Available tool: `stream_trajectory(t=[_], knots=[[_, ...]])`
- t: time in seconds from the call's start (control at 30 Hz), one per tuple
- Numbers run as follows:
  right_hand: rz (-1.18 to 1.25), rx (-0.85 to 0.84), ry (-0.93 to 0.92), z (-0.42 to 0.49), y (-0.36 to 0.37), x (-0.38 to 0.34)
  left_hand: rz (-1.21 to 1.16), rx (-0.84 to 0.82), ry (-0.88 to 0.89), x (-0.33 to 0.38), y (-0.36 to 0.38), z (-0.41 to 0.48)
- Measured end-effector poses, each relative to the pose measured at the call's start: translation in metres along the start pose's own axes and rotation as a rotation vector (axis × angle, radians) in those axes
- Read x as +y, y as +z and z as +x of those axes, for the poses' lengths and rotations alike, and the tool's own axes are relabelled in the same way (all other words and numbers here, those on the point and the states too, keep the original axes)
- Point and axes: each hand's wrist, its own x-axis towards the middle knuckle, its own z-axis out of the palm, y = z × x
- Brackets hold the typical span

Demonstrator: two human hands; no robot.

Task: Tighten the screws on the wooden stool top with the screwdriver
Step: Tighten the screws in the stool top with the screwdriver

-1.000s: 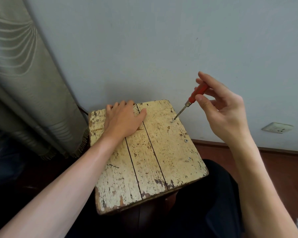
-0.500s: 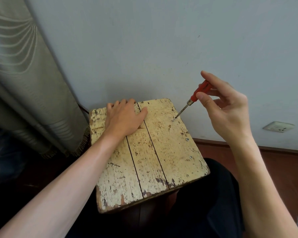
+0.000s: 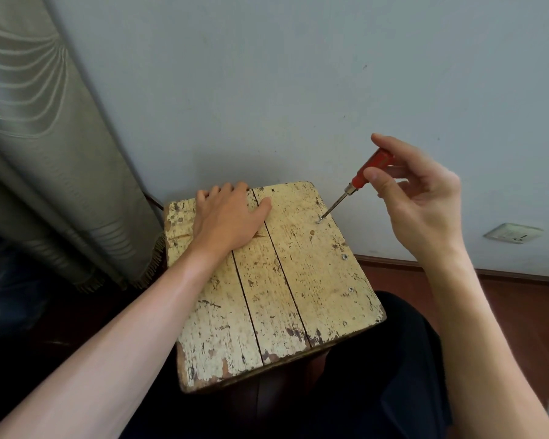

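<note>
Red-handled screwdriver [image 3: 358,182] pinched in our right hand [image 3: 425,210], tip on screw [image 3: 318,222] near wooden stool top [image 3: 267,296] far right corner. Our left hand [image 3: 229,217] flat, fingers straight, pressing top's far left. Two nearer right-edge screws [image 3: 344,256] probably remain, we judge.

no readable text, label, brand, number or sign on any surface in view

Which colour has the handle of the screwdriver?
Red, on the screwdriver; the head view shows it.
</note>
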Motion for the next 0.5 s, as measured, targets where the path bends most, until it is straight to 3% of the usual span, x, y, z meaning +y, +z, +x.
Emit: stream_trajectory(t=[0.27,0.5], knots=[[0.131,-0.166,-0.023,0.0047,-0.0048,0.0026,-0.006,0.005,0.008,0.0012,-0.0017,-0.0016],[0.073,-0.083,-0.011,0.0036,-0.0031,0.0033,-0.004,0.003,0.006,0.0014,-0.002,-0.0012]])
